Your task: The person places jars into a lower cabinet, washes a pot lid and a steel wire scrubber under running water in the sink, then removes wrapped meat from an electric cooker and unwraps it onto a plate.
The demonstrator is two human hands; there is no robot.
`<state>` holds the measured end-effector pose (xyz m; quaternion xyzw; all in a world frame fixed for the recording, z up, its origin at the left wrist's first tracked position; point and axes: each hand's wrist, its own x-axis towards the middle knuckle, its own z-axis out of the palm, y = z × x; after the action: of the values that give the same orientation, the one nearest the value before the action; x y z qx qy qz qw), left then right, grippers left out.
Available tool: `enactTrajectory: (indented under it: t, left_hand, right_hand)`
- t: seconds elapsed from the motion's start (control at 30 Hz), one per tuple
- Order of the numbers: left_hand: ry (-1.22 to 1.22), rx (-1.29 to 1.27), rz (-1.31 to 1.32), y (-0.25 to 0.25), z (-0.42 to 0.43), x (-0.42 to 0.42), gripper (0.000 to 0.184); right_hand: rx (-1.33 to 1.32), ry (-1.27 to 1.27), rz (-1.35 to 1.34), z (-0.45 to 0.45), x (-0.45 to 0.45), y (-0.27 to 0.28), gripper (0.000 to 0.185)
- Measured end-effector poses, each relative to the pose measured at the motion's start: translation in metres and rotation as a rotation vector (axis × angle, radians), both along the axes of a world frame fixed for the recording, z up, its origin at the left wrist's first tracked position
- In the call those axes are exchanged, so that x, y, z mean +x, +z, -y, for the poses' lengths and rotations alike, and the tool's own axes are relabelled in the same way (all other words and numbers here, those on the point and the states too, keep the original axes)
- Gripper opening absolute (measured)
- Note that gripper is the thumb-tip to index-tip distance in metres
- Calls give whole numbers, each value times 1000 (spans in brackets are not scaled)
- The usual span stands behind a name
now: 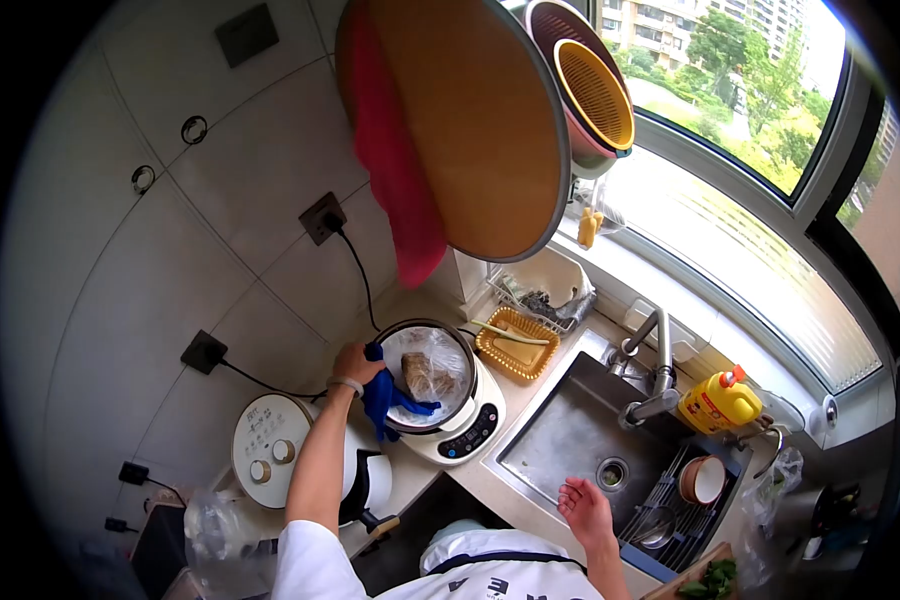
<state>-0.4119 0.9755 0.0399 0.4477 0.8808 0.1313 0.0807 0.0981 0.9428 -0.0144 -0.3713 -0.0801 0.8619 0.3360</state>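
Note:
My left hand is closed round a blue cloth at the left rim of a round pot. Inside the pot lies a brown lump of food, partly covered by clear plastic. The pot stands on a white appliance with a black control panel. Over the near left edge of the steel sink, my right hand is held palm up with its fingers apart and nothing in it.
Right of the pot is a golden basket. Beyond the sink are a faucet and a yellow bottle. A rack with bowls sits at the sink's right. A round lid lies left. Above hangs a large round board.

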Motion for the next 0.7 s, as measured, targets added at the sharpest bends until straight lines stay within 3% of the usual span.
enactTrajectory:
  t: [0.1,0.23,0.3,0.6,0.7]
  left_hand:
    - [-126,208,-122,-24,5,-11,43]
    - [-175,124,-136,-12,3,-7,41]
    - [11,21,125,6,3,6,48]
    - [130,35,277,-6,5,6,54]
    - [59,79,165,-21,4,1,53]
  right_hand:
    - [1,31,24,-8,-4,3,31]
    - [32,-3,20,-12,-5,6,31]
    - [23,-23,12,-11,-5,5,30]
    - [-12,-9,14,-5,-9,5,31]
    - [-6,-1,16,-7,-8,3,31]
